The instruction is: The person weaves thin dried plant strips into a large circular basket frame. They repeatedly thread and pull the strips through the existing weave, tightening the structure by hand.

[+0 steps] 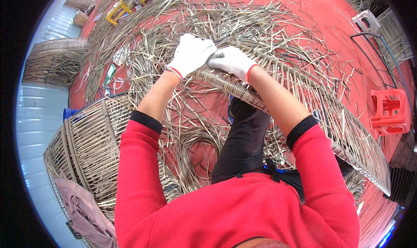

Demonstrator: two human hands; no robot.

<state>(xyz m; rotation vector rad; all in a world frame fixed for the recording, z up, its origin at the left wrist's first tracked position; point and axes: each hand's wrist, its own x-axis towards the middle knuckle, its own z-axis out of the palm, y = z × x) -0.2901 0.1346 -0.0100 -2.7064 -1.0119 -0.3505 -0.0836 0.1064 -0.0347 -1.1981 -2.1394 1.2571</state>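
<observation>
In the head view, the person's two gloved hands meet above the middle of the workspace, at the upper end of a curved woven piece (pixel 321 96). The left hand (pixel 192 55) has its fingers curled in toward the palm; the right hand (pixel 231 61) sits just beside it, over the wrapped rim (pixel 230 87), its thumb side turned toward the left one. Their undersides are hidden, so one cannot tell whether either is clamped on the rim or on a strip. The woven piece runs from beneath the hands down to the lower right, past the right forearm, its ribs showing along most of its length. Below its rim is a leg in dark trousers (pixel 241 141).

Loose strips (pixel 208 22) lie tangled over the red floor (pixel 317 16) beyond and around the hands. A second woven panel (pixel 89 146) stands at the left, near the left sleeve, with a mauve garment (pixel 84 209) draped over its lower part. Two yellow stools (pixel 118 12) are at the upper left, and a red stool (pixel 391 111) is at the far right.
</observation>
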